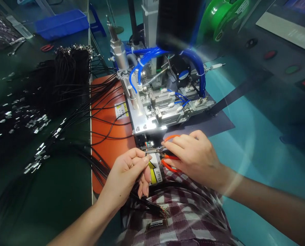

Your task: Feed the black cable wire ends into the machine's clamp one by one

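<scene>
Between thumb and fingers my left hand (132,167) pinches a black cable (146,154) close to its end. Thin coloured wires (146,145) stand out of that end, just in front of the machine's front edge. My right hand (193,157) is closed around the orange-red handles of a pair of cutting pliers (171,157). The metal jaws of the pliers reach left to the cable end, beside my left fingertips; whether they touch the wires I cannot tell. A bundle of black cables with bared wire ends (164,211) lies across the checked cloth on my lap.
A metal machine (152,102) with blue air hoses stands ahead on an orange plate (101,130). Many black cables with metal connectors (70,65) cover the dark table at left. Beyond are a blue bin (62,25), red-handled scissors (47,48) and a green spool (219,17).
</scene>
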The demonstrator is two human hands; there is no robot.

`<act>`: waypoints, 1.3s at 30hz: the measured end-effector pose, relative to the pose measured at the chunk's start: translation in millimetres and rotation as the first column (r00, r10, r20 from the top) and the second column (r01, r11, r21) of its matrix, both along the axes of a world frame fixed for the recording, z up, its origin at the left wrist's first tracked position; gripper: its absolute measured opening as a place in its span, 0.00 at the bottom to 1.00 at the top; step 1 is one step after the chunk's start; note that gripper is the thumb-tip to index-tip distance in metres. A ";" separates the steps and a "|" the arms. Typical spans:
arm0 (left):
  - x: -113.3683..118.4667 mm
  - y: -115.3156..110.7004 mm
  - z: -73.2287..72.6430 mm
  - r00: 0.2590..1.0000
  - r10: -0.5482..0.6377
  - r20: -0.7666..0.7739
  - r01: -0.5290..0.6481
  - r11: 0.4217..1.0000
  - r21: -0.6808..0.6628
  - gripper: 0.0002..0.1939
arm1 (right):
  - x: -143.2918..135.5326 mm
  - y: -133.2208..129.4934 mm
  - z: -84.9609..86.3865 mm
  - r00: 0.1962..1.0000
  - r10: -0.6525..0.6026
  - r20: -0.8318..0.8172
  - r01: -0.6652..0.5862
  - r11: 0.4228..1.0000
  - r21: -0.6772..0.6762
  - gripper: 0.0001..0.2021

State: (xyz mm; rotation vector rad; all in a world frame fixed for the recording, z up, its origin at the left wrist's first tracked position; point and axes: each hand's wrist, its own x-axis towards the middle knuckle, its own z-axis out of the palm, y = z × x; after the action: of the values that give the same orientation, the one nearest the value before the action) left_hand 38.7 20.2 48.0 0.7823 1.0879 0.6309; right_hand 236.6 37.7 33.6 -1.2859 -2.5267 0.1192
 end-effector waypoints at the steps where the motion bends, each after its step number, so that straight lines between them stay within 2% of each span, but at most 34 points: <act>1: 0.1 0.0 -0.2 1.000 -0.001 -0.003 0.001 1.000 0.003 0.09 | 0.1 0.0 0.6 1.000 0.003 -0.008 -0.003 1.000 -0.019 0.12; 10: -1.7 -1.6 -2.2 0.999 -0.025 -0.020 0.025 1.000 -0.001 0.10 | 0.5 -3.4 5.7 0.999 -0.030 -0.043 0.022 0.984 -0.175 0.08; 17: -1.7 -1.2 -2.9 0.999 -0.029 -0.018 0.029 1.000 -0.004 0.10 | 0.0 -5.4 5.4 0.998 -0.029 0.058 0.032 0.999 -0.044 0.12; 19: -2.0 -0.7 -2.4 1.000 -0.024 -0.009 0.024 1.000 -0.012 0.10 | 1.1 -5.0 7.0 0.998 -0.018 0.054 0.020 0.999 -0.041 0.12; 22: -2.2 0.3 -1.1 1.000 -0.006 0.004 0.007 1.000 -0.027 0.09 | 6.9 -4.3 10.4 0.995 -0.015 -0.099 -0.004 0.981 -0.195 0.13; 25: -2.2 0.7 -0.4 1.000 -0.008 0.009 0.008 1.000 -0.029 0.09 | 17.0 -5.3 13.2 0.956 -0.113 -0.271 -0.005 0.917 -0.399 0.10; 29: -2.8 1.2 -1.4 0.999 -0.038 0.015 0.038 0.999 -0.013 0.09 | 30.3 -10.3 12.0 0.943 -0.184 -0.279 0.015 0.857 -0.515 0.09; 33: -2.7 0.8 -2.1 0.996 -0.085 -0.036 0.085 0.996 -0.001 0.10 | 41.7 -16.4 -2.5 0.954 -0.230 -0.194 0.092 0.837 -0.539 0.07; 37: 0.3 -3.6 -0.4 0.964 -0.217 -0.152 0.223 0.975 0.024 0.11 | 64.1 -14.1 -33.0 0.953 -0.304 -0.009 0.286 0.906 -0.312 0.07; 39: 1.6 -5.5 0.4 0.944 -0.266 -0.194 0.282 0.958 0.058 0.11 | 81.3 -9.1 -50.1 0.935 -0.340 0.104 0.355 0.912 -0.208 0.09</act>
State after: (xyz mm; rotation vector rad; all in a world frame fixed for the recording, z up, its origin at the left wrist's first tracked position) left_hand 40.2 14.7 48.3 1.0617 1.0998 0.3745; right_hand 317.9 28.6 -16.5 -1.8363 -2.3406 0.2934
